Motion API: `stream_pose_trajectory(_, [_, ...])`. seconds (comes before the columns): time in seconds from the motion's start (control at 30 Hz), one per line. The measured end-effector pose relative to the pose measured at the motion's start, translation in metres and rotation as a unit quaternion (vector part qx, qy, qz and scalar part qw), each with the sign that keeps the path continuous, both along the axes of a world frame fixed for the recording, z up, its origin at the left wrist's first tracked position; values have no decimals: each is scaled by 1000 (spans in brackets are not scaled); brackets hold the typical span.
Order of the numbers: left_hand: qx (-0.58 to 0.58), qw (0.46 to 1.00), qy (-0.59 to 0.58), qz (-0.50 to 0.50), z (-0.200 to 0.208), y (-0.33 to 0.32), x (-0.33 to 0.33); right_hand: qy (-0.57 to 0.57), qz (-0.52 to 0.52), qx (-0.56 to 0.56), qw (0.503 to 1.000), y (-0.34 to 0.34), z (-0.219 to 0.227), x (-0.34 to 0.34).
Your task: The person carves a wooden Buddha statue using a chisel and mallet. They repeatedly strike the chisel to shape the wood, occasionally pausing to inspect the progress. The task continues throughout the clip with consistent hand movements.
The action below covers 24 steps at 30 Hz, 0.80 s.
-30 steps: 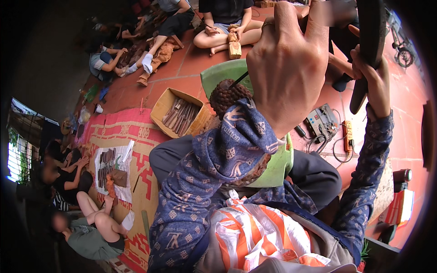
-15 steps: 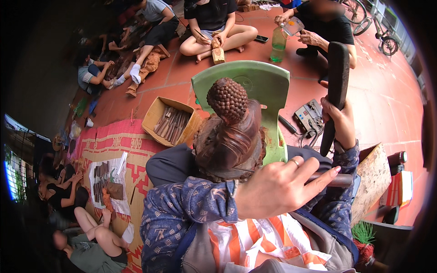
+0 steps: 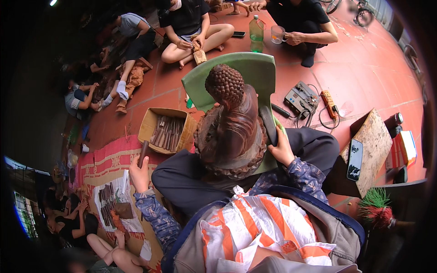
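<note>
A dark brown wood carving point(image 3: 232, 132) of a robed figure with knobbly curled hair sits between my legs, in front of a green plastic chair back point(image 3: 261, 68). My left hand point(image 3: 139, 175) is left of it by the cardboard box, closed round a dark carving chisel point(image 3: 144, 154) whose thick end points up. My right hand point(image 3: 283, 149) is low at the carving's right side, gripping a dark wooden mallet bar point(image 3: 268, 125). The bar lies close along the carving; whether they touch, I cannot tell. Its lower end is hidden in my hand.
The cardboard box point(image 3: 185, 136) holds several carving tools. More tools lie on white paper point(image 3: 132, 224) over a patterned mat point(image 3: 114, 157). At right are a grey control box point(image 3: 302, 98), an orange power strip point(image 3: 328, 104) and a phone point(image 3: 355, 160) on a board. Several people sit around.
My left hand has swung from the right, across the carving's front, out to the left with the chisel. My right hand has brought the raised mallet bar down beside the carving.
</note>
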State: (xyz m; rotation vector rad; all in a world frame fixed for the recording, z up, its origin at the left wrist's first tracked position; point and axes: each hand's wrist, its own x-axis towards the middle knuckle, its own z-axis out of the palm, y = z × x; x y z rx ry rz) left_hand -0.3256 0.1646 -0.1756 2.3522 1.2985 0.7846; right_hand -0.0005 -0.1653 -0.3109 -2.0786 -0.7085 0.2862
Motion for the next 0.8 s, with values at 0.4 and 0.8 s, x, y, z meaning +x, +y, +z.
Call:
stream_pose_trajectory(0.4, [-457, 862, -37, -214, -93, 111, 3, -84, 75, 85, 990, -18, -1, 2])
stream_pose_trajectory(0.8, [-577, 726, -178, -329, -88, 87, 22, -224, -98, 4, 970, -179, 96, 69])
